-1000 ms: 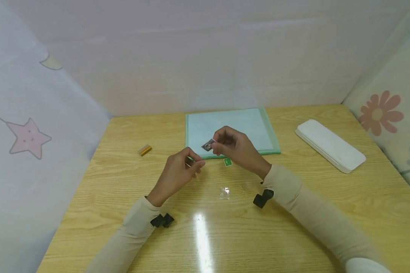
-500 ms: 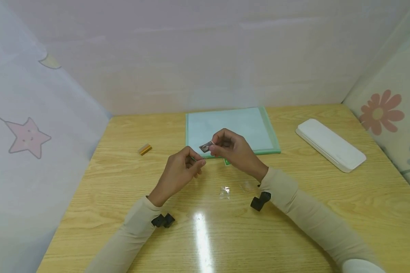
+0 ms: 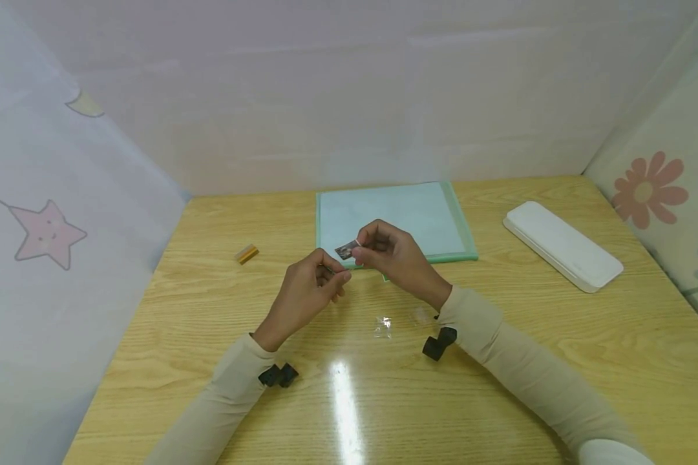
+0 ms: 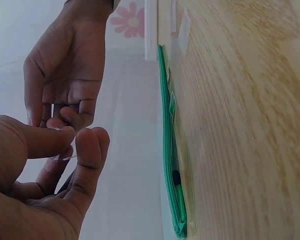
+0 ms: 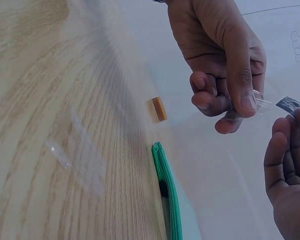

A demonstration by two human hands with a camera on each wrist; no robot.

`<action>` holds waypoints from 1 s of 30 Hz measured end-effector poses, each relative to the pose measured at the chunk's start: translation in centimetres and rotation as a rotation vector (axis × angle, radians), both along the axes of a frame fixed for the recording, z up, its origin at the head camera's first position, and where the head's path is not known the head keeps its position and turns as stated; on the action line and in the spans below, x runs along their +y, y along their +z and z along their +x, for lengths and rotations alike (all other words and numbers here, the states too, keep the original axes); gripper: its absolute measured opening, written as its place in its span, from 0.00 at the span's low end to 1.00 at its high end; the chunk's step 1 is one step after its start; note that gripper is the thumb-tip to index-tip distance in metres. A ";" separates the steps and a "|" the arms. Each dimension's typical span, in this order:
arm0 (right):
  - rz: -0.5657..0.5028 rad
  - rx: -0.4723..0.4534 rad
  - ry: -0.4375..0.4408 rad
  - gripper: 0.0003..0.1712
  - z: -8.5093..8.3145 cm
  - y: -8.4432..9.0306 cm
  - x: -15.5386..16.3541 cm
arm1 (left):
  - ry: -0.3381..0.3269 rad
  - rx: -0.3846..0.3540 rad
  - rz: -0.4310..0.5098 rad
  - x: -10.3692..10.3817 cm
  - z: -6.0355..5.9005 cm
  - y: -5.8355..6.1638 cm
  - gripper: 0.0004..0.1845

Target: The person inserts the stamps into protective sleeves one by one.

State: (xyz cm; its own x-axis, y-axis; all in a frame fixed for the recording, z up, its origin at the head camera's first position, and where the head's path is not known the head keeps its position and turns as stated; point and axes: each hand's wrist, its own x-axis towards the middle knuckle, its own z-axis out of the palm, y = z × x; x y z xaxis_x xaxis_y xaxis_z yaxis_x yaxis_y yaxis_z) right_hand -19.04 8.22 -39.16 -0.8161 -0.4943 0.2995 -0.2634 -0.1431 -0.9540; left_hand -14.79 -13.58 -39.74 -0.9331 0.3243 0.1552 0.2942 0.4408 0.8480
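Note:
Between the thumb and fingers of my left hand (image 3: 304, 294) is a small clear plastic sleeve (image 5: 264, 103), best seen in the right wrist view. My right hand (image 3: 400, 261) pinches a small dark picture stamp (image 3: 346, 250) by its right end. The stamp's free end points at the sleeve, close to its edge; in the right wrist view a narrow gap appears between them. Both hands are raised over the front edge of a pale blue folder with a green border (image 3: 395, 219). A green stamp (image 4: 172, 104) lies by the folder, mostly hidden behind my right hand in the head view.
Two clear sleeves (image 3: 383, 327) lie on the wooden table (image 3: 256, 413) in front of the hands, one near the right wrist. A small orange-brown block (image 3: 247, 254) is at the left. A long white case (image 3: 564, 247) sits at the right. Cloth walls stand behind and beside.
My right hand has moved left and slightly down, bringing the dark stamp nearer the left hand's sleeve. It now covers most of the green stamp. The left hand has barely shifted.

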 end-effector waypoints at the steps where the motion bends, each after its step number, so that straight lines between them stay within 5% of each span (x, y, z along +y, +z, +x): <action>1: 0.003 0.001 -0.001 0.10 0.0 0.0 0.0 | 0.000 -0.002 0.000 0.0 0.0 0.0 0.07; 19: 0.113 0.048 -0.005 0.09 -0.1 -0.1 0.3 | 0.030 0.007 0.013 -0.1 0.1 0.0 0.08; 30: 0.239 0.193 -0.001 0.07 -0.5 0.3 0.7 | 0.037 -0.013 0.013 -0.1 0.1 0.0 0.09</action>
State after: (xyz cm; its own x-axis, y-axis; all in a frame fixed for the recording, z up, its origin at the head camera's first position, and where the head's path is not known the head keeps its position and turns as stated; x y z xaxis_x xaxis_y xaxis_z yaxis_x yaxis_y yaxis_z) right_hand -19.54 8.88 -38.81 -0.7561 -0.5686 0.3240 -0.4429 0.0800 -0.8930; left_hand -14.72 -13.65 -39.73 -0.9464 0.2878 0.1467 0.2666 0.4396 0.8577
